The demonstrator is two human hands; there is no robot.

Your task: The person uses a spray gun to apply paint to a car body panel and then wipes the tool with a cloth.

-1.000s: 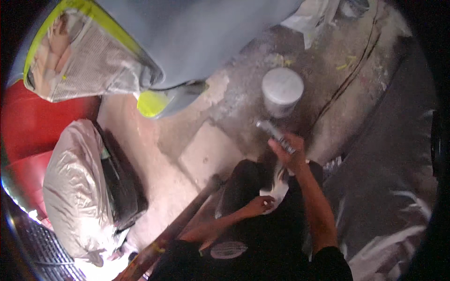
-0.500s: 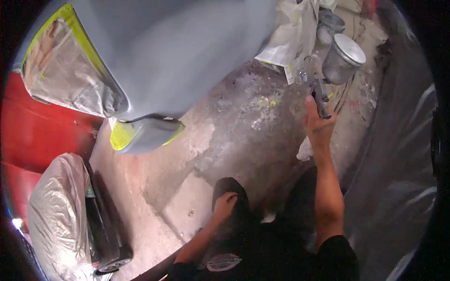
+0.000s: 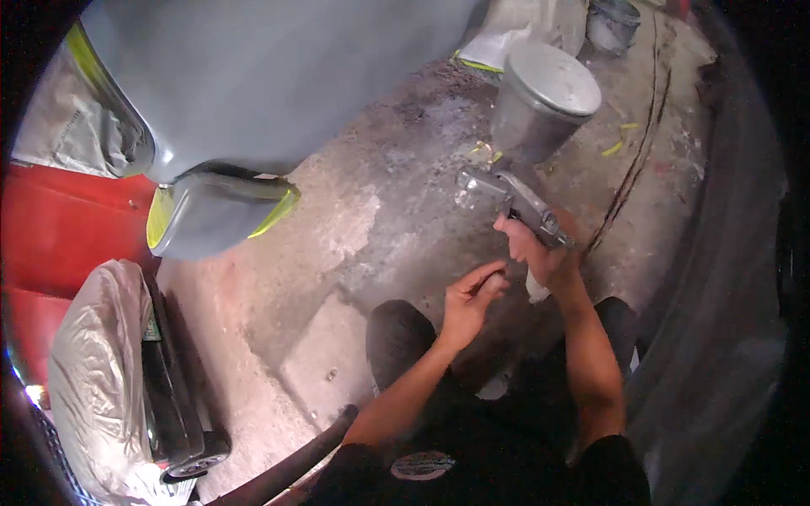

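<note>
We grip the spray gun (image 3: 530, 204) in our right hand (image 3: 544, 255), left hand (image 3: 474, 297) half-curled beside it, holding anything or not we can't tell, our shirt's oval print (image 3: 423, 465) too blurred to read!

Spray gun (image 3: 531, 205): grey metal, gripped in the right hand (image 3: 547, 255), nozzle (image 3: 470, 183) pointing left. Grey cup (image 3: 523, 126) with pale round lid (image 3: 557, 78): tilted, apparently seated on the gun.

One head-worn fisheye camera is facing down, close above the left hand (image 3: 471, 305) and right hand (image 3: 547, 260), toward the floor (image 3: 413, 228).
</note>
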